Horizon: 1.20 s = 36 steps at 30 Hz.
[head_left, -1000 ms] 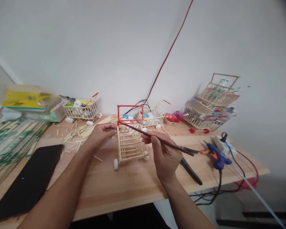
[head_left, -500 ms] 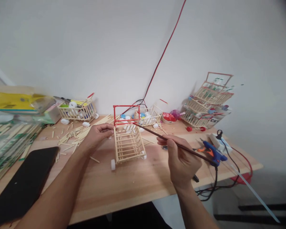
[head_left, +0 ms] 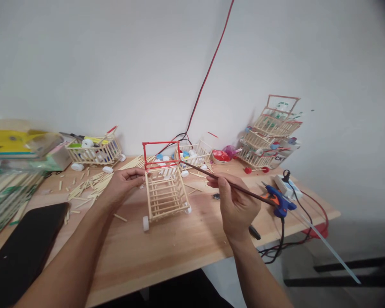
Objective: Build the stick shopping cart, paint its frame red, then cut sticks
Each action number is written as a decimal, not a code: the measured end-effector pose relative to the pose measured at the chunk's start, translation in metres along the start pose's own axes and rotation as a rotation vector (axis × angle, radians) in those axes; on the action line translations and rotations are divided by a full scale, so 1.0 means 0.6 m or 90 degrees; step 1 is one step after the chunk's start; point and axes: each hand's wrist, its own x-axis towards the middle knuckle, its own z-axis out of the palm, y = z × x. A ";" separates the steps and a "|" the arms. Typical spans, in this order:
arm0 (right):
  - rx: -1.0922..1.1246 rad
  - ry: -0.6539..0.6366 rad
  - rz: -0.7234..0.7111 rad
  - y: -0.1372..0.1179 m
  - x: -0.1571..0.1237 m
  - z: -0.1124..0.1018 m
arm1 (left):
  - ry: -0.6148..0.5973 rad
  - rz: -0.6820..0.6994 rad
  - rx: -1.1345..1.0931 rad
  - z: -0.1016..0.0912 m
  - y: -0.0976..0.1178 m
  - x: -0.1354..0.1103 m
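Note:
A small cart of wooden sticks (head_left: 167,197) with white wheels and a red-painted handle frame stands on the wooden table in front of me. My left hand (head_left: 128,180) pinches the cart's left side just below the red frame; the fingertips are partly hidden. In my right hand (head_left: 239,205) is a thin dark paintbrush (head_left: 208,173), gripped like a pen. Its tip touches the right end of the frame's lower red bars. A container of red paint (head_left: 221,156) sits behind, near the wall.
Loose sticks (head_left: 94,184) lie left of the cart, with a black phone (head_left: 27,239) nearer me. Another filled cart (head_left: 96,152) stands behind them. At right are a blue glue gun (head_left: 279,203), a white power strip (head_left: 287,188) with cables, and stacked carts (head_left: 268,137).
The view has shifted slightly, so everything sits further left. The brush tip has moved up a little at the frame's right end. Both hands keep their hold.

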 end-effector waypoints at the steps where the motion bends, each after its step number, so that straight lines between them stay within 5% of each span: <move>1: 0.006 0.005 -0.003 -0.001 0.000 -0.001 | 0.002 0.001 0.002 0.000 0.000 0.000; 36: -0.050 -0.039 -0.081 0.002 -0.005 -0.017 | 0.010 -0.002 -0.008 0.002 -0.001 -0.001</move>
